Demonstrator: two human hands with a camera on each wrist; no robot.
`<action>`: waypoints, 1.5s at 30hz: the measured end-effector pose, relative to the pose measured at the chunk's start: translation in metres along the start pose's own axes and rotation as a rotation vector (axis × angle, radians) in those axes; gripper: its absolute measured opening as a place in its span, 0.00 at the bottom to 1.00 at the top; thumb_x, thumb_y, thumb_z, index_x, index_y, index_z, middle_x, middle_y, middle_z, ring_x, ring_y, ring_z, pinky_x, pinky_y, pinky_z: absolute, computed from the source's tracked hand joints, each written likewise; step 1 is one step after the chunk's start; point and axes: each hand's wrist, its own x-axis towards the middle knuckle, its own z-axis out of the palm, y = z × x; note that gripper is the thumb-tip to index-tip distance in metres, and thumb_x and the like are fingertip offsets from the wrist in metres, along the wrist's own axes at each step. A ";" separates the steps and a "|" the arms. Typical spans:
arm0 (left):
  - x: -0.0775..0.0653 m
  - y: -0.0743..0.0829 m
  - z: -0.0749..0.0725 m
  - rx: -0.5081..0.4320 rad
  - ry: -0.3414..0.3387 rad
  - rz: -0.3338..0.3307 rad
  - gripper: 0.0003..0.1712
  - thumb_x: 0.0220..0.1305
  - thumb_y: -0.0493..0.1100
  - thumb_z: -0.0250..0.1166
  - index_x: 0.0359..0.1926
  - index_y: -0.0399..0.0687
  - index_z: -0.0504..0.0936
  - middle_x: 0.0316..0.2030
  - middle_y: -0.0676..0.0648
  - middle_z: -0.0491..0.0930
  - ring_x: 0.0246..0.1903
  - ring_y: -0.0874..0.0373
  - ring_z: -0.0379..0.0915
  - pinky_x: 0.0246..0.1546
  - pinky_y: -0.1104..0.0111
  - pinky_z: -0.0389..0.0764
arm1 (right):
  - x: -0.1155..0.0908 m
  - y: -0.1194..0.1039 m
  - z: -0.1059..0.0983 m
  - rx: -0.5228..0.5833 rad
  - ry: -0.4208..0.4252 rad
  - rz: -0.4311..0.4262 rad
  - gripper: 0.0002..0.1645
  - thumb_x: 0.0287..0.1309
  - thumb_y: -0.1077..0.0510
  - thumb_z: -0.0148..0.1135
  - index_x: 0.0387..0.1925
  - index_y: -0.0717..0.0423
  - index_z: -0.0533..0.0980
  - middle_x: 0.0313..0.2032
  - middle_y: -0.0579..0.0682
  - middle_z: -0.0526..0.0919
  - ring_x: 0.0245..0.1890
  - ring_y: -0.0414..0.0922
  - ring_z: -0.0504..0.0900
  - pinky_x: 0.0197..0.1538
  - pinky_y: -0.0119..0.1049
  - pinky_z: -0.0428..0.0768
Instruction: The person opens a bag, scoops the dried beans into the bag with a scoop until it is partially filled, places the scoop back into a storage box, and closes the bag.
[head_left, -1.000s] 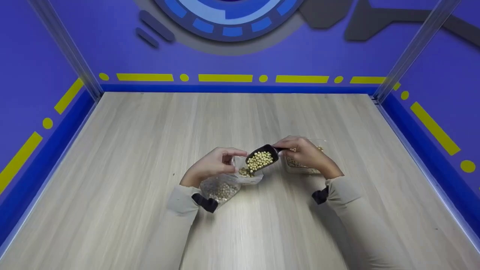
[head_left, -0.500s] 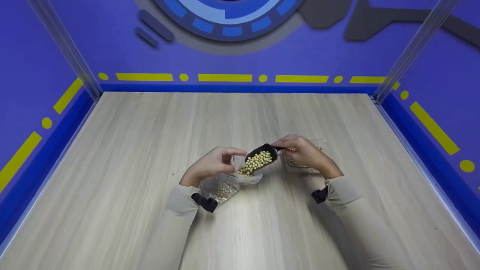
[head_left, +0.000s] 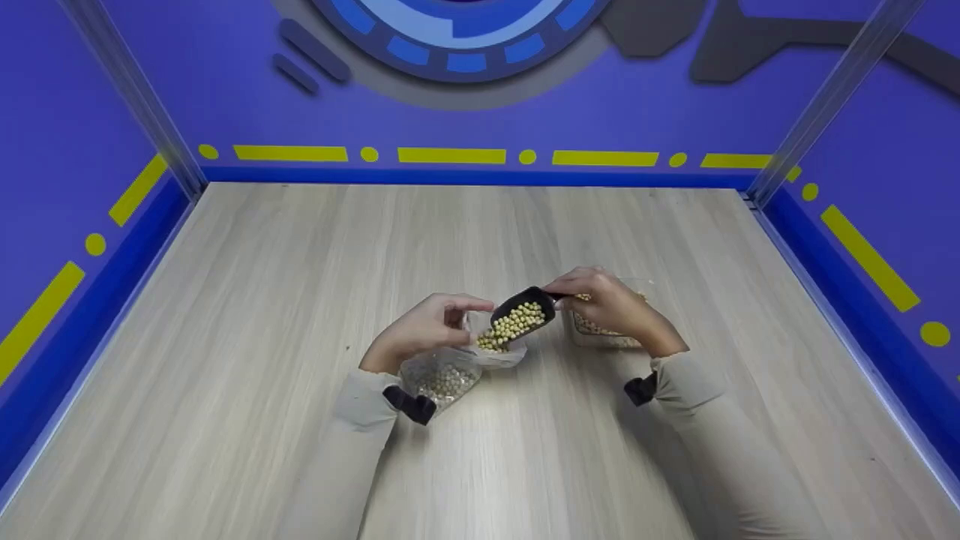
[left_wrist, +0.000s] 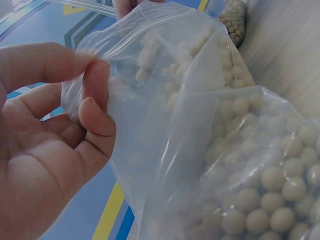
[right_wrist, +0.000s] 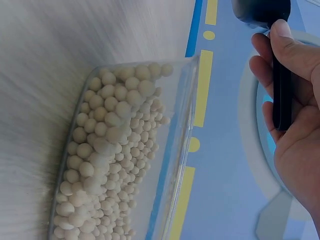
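Note:
My left hand (head_left: 424, 330) pinches the mouth of a clear zip-top plastic bag (left_wrist: 145, 145) between thumb and fingers. Pale yellow soybeans (left_wrist: 275, 195) fill the lower part of the bag, which lies against the table by my left wrist. With my right hand (head_left: 615, 307) I grip the black handle of a small scoop (head_left: 534, 295). The scoop tilts down to the left, its lip right at the bag's mouth. Soybeans (head_left: 517, 322) cover much of the scoop's floor and spill over the lip. Seen from the left wrist, the scoop shows only dimly through the plastic.
A clear rectangular container (right_wrist: 185, 115) of soybeans stands on the wooden table (head_left: 480, 240) beneath my right hand, partly hidden by it in the head view. Blue panels (head_left: 472, 120) with yellow marks enclose the table at the back and sides.
Soybeans have slid toward the scoop's lip and into the bag's mouth, where more of them show now. My right hand has risen slightly; the left keeps its hold on the bag.

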 end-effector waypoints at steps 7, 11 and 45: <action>0.001 0.000 -0.001 0.022 -0.004 0.005 0.31 0.51 0.27 0.61 0.60 0.34 0.74 0.21 0.55 0.67 0.23 0.64 0.61 0.26 0.76 0.67 | 0.001 -0.001 -0.002 -0.020 -0.002 -0.019 0.19 0.55 0.67 0.64 0.49 0.58 0.82 0.45 0.54 0.86 0.47 0.51 0.82 0.57 0.48 0.74; 0.001 -0.001 -0.001 0.019 -0.004 -0.002 0.31 0.52 0.27 0.61 0.60 0.34 0.74 0.21 0.55 0.67 0.23 0.64 0.60 0.26 0.76 0.67 | 0.002 -0.002 -0.003 -0.029 -0.001 -0.045 0.18 0.55 0.68 0.63 0.49 0.59 0.82 0.44 0.54 0.86 0.47 0.51 0.82 0.56 0.47 0.75; 0.001 0.000 0.000 -0.006 -0.004 -0.026 0.32 0.51 0.27 0.60 0.61 0.34 0.74 0.21 0.55 0.69 0.23 0.64 0.62 0.26 0.76 0.68 | 0.002 -0.006 -0.008 -0.091 -0.025 -0.053 0.18 0.55 0.67 0.64 0.49 0.57 0.82 0.44 0.53 0.86 0.47 0.50 0.82 0.54 0.46 0.75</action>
